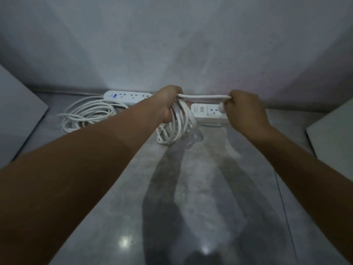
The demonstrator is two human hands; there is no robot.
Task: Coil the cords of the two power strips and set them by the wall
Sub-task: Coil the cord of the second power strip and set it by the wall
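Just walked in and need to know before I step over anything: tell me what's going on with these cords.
A person is coiling the white cord of one power strip lying on the floor by the wall. The left hand grips the bundle of loops, which hangs down, while the right hand pinches a straight stretch of cord pulled taut between the two hands. The other power strip already lies against the wall, its cord in a loose coil on the floor in front of it.
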